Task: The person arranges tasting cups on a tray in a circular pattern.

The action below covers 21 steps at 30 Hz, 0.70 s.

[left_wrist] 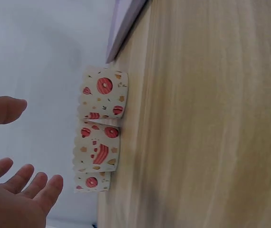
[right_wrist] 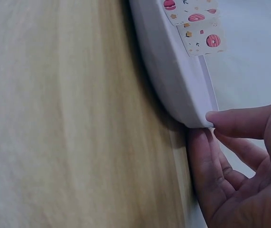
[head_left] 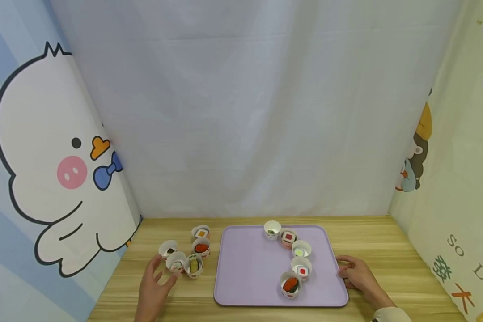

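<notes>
My right hand (head_left: pixel 360 273) pinches the right rim of the lavender tray (head_left: pixel 249 264). In the right wrist view, its thumb lies on top of the rim and a finger is underneath. On the tray's right half, several paper cups curve in a line, among them one with an orange-topped sushi piece (head_left: pixel 290 285). My left hand (head_left: pixel 154 286) is beside a cluster of paper cups left of the tray, nearest the pale-filled cup (head_left: pixel 175 261). Its thumb and fingers are spread, holding nothing. The left wrist view shows the cups' sides (left_wrist: pixel 97 147), printed with doughnuts and cake slices.
In the left cluster are also a cup with a yellow piece (head_left: pixel 193 265), one with a red-orange piece (head_left: pixel 201 248) and one with an orange square (head_left: pixel 201 233). A wooden table (head_left: pixel 185 304) lies beneath. Pale curtains (head_left: pixel 241 112) hang behind, printed panels at both sides.
</notes>
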### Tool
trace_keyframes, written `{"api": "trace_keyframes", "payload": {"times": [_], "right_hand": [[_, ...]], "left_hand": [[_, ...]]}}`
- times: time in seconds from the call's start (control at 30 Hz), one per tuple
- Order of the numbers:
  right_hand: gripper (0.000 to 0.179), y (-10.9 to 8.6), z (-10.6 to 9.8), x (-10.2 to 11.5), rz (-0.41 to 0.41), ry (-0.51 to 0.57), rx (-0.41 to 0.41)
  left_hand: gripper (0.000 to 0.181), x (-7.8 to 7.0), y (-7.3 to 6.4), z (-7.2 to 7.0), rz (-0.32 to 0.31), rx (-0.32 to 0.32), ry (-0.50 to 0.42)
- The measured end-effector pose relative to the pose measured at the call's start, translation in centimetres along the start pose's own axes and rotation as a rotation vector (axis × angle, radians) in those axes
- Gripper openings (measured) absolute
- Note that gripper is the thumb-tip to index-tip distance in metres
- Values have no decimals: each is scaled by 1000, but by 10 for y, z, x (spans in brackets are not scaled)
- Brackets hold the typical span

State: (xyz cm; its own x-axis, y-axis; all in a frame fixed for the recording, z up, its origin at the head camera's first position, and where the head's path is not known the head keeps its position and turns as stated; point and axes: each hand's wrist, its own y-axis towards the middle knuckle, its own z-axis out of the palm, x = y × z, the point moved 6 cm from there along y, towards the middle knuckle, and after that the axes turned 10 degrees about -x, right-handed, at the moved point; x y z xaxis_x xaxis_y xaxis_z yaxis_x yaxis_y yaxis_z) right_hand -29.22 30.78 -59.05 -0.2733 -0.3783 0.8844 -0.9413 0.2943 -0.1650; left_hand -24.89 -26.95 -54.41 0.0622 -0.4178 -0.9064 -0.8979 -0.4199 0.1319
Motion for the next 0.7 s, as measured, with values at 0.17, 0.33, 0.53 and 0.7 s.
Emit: {"api": "trace_keyframes", "payload": {"times": [0.17, 0.33, 0.53, 0.7], "right_hand": [[58, 0, 1, 1, -9, 2, 0], [57, 1, 1, 0, -10, 2, -1], [57, 1, 0, 1, -13, -3, -4], [56, -2, 0, 2, -11, -1, -4]], "left_hand": [[84, 23, 7, 7, -81, 33, -7], [86, 37, 13, 14, -108, 57, 16], [80, 41, 17, 20, -97, 64, 0], [77, 39, 19, 22, -66, 41, -15]]}}
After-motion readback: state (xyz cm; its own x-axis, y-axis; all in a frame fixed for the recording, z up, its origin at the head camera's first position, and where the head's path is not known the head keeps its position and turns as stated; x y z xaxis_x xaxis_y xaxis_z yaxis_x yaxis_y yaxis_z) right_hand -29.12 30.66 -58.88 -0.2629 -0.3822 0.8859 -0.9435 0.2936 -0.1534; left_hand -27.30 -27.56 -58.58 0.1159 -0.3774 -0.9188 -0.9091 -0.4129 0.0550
